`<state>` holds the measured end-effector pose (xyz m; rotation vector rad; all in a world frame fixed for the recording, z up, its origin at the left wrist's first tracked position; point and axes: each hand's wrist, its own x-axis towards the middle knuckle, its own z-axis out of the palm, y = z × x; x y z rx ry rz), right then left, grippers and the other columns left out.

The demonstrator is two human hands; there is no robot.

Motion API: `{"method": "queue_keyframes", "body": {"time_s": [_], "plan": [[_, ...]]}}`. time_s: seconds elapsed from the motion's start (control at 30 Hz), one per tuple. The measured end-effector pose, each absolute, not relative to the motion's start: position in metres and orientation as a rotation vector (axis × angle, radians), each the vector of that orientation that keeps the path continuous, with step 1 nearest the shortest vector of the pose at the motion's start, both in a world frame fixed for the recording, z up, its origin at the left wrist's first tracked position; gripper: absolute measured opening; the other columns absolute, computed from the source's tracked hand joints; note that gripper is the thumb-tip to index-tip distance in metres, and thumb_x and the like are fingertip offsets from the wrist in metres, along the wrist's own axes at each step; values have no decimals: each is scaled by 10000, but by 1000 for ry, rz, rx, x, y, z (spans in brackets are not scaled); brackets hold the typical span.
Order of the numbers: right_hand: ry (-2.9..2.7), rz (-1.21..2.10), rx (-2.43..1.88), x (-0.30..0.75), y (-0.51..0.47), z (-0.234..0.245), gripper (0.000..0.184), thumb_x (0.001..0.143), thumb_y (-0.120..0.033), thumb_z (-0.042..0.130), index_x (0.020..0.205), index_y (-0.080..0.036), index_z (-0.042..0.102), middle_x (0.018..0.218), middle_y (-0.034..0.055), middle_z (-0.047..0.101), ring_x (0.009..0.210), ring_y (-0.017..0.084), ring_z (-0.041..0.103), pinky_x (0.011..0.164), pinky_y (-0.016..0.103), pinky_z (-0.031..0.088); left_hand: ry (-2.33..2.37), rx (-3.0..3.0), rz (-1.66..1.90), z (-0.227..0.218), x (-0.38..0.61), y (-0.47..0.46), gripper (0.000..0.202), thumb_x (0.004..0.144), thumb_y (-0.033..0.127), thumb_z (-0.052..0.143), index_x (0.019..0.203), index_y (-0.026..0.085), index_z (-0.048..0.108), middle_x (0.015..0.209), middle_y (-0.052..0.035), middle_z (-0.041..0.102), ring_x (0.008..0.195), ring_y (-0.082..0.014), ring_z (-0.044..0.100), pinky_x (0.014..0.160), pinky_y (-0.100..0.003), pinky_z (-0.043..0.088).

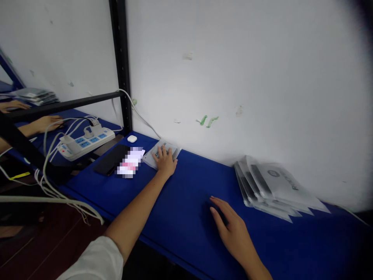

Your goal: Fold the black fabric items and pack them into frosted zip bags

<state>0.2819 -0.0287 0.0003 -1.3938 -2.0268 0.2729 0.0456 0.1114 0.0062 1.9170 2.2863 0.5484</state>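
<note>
My left hand [165, 161] reaches to the back of the blue tabletop [186, 190], its fingers spread flat on a frosted plastic zip bag [150, 158] with dark print. Part of that bag is hidden under the hand. Over the front middle of the table is my right hand [231, 227], thumb and fingers apart, with nothing in it. To the right of it several frosted zip bags [279, 182] lie in an overlapping stack against the wall, dark lettering on the top one.
Left of the bag lie a phone with a lit, blurred screen [131, 163], a dark flat object [112, 159] and a small white case [132, 139]. A power strip [87, 142] with tangled white cables sits beyond a black metal frame [124, 77]. Another person's hand [48, 123] shows there.
</note>
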Motion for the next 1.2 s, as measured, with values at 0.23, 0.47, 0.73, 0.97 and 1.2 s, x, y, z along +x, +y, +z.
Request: {"method": "queue_keyframes", "body": {"time_s": [0.23, 0.47, 0.73, 0.97, 1.2], "plan": [[-2044, 264, -1392, 282, -29, 1, 330, 917, -431, 488, 1141, -237, 635, 1189, 99, 665, 1109, 270, 631, 954, 490, 530, 2358, 1853, 576, 3, 44, 124, 624, 890, 458, 448, 1447, 195, 348, 1571, -161, 190, 1449, -353, 104, 1108, -645, 123], [-2053, 276, -1406, 281, -30, 1, 341, 921, -435, 479, 1146, -232, 634, 1189, 98, 664, 1110, 269, 630, 959, 490, 528, 2390, 1829, 612, 1, 43, 131, 618, 894, 454, 444, 1445, 190, 352, 1569, -160, 197, 1448, -354, 107, 1109, -641, 129], [-2062, 294, -1420, 281, -30, 0, 343, 922, -435, 478, 1157, -237, 630, 1193, 93, 662, 1116, 264, 626, 966, 483, 524, 2384, 1832, 626, 0, 42, 132, 627, 900, 462, 416, 1450, 170, 341, 1570, -165, 190, 1448, -358, 97, 1107, -649, 113], [-2073, 304, -1433, 281, -29, -2, 355, 926, -441, 469, 1161, -226, 626, 1195, 96, 659, 1120, 257, 622, 970, 482, 518, 2392, 1849, 665, -1, 44, 131, 626, 886, 424, 443, 1442, 151, 353, 1564, -179, 201, 1442, -369, 117, 1111, -642, 109], [-2068, 303, -1451, 282, -28, -4, 366, 926, -441, 468, 1176, -221, 621, 1210, 102, 649, 1149, 256, 599, 1002, 493, 486, 2325, 1897, 715, 14, 51, 120, 604, 885, 365, 459, 1438, 144, 357, 1571, -178, 178, 1444, -369, 108, 1114, -633, 124]]}}
